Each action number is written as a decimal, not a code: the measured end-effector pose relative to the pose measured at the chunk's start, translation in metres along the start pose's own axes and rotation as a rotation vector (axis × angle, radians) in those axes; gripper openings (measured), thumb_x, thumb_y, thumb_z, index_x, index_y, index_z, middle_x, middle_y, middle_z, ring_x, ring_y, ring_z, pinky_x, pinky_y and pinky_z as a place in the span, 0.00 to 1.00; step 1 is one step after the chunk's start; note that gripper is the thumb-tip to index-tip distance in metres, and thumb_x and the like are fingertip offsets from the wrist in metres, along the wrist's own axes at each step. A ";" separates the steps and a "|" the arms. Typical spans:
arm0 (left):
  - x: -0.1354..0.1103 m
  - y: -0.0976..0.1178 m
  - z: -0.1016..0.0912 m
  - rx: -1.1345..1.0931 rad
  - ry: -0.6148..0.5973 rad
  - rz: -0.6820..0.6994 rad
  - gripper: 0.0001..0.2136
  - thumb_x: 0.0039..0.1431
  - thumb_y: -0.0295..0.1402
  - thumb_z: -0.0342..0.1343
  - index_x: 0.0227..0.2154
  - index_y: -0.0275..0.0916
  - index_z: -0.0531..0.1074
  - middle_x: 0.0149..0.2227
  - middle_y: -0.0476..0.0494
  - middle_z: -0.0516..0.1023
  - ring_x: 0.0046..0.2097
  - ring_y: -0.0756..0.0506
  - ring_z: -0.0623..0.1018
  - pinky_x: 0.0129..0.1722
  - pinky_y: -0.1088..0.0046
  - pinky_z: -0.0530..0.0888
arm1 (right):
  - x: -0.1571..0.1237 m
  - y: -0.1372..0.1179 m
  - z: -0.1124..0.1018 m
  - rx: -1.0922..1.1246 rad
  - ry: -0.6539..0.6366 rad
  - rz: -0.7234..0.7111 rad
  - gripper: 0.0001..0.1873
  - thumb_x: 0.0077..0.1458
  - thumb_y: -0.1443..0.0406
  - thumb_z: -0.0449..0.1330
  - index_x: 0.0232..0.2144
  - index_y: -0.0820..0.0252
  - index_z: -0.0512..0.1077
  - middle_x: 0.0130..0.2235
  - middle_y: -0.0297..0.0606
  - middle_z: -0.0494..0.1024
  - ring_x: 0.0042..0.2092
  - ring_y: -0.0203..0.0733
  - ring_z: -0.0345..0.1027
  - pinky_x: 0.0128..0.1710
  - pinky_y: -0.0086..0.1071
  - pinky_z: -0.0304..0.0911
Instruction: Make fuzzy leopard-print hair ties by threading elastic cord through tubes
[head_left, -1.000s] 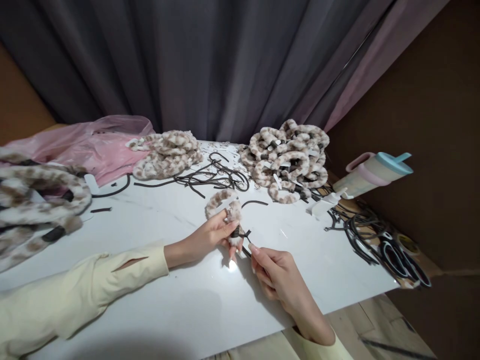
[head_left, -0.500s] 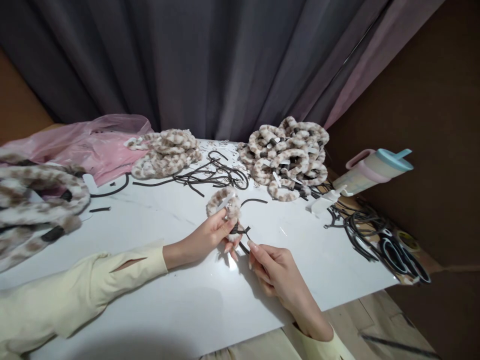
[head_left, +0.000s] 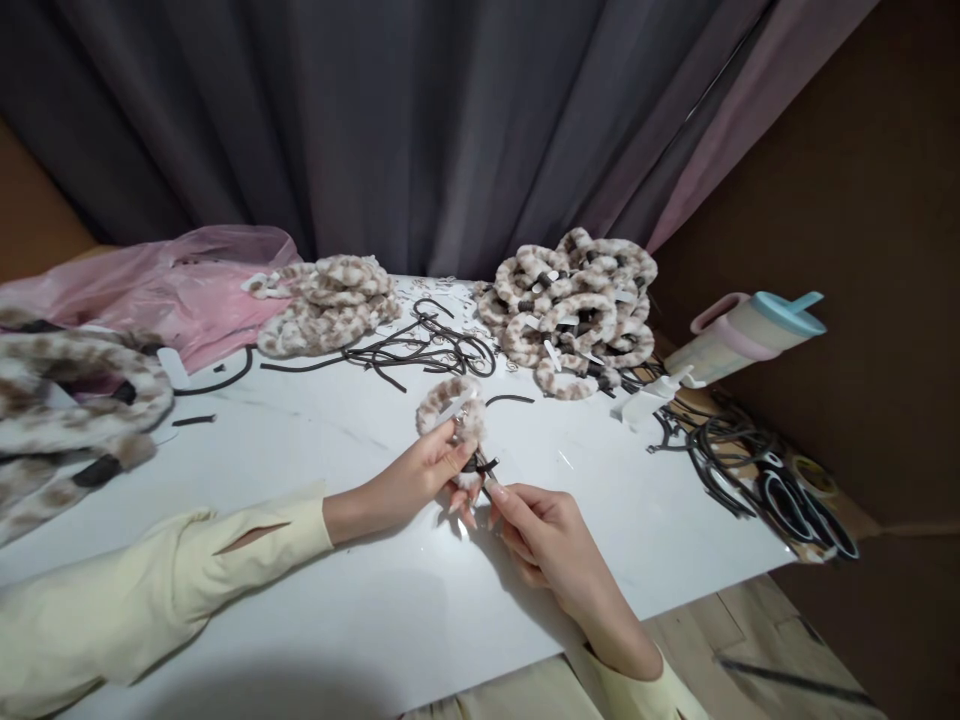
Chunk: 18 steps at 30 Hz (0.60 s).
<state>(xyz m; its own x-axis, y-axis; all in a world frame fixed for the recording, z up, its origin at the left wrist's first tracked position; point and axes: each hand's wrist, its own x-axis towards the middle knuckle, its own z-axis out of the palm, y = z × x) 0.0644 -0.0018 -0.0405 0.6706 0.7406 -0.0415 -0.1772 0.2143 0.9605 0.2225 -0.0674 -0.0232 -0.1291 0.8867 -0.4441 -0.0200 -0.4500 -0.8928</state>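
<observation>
My left hand (head_left: 412,480) is closed on a small fluffy ring (head_left: 430,408), cream with brown spots. A white strip (head_left: 459,402) crosses the ring's opening. Dark cord (head_left: 472,464) is wrapped round the ring's lower part, and a short stub of it sticks out to the right. Just right of the ring, my right hand (head_left: 551,540) pinches a thin dark length of the cord between thumb and forefinger. The fingers hide how the cord runs beneath the ring. Both hands are above the white table (head_left: 360,620).
Loose dark cords (head_left: 420,350) lie behind my hands. Fluffy rings are piled at back right (head_left: 577,310), back centre (head_left: 337,305) and left (head_left: 82,400). A pink plastic bag (head_left: 195,290), a tumbler (head_left: 739,335), a white bottle (head_left: 649,402) and scissors (head_left: 806,510) surround the workspace.
My right hand has moved slightly left, nearer the ring, still pinching the cord. The left hand keeps its hold on the ring, and the view has shifted a little.
</observation>
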 end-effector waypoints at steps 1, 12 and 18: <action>0.000 0.000 0.000 -0.006 -0.001 -0.001 0.18 0.57 0.49 0.51 0.35 0.37 0.60 0.24 0.51 0.71 0.20 0.53 0.73 0.19 0.79 0.66 | 0.000 0.000 0.000 0.003 0.003 0.000 0.26 0.46 0.44 0.60 0.21 0.62 0.65 0.14 0.21 0.46 0.16 0.23 0.35 0.12 0.21 0.33; 0.000 0.002 0.000 -0.012 -0.010 -0.016 0.18 0.57 0.50 0.51 0.33 0.38 0.58 0.24 0.51 0.71 0.20 0.52 0.74 0.19 0.79 0.68 | -0.002 -0.001 -0.001 0.013 0.015 -0.003 0.27 0.45 0.43 0.60 0.20 0.62 0.64 0.12 0.20 0.47 0.14 0.23 0.35 0.11 0.22 0.33; 0.000 0.001 0.000 -0.006 -0.016 -0.016 0.18 0.58 0.49 0.51 0.34 0.38 0.59 0.24 0.51 0.71 0.20 0.53 0.73 0.20 0.78 0.69 | -0.001 -0.001 -0.002 0.021 0.008 0.002 0.27 0.45 0.44 0.60 0.19 0.62 0.63 0.13 0.20 0.47 0.15 0.22 0.35 0.11 0.21 0.32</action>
<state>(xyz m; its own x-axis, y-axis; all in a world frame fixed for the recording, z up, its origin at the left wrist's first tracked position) 0.0638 -0.0012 -0.0393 0.6849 0.7267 -0.0524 -0.1707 0.2300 0.9581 0.2242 -0.0678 -0.0224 -0.1212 0.8866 -0.4463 -0.0402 -0.4536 -0.8903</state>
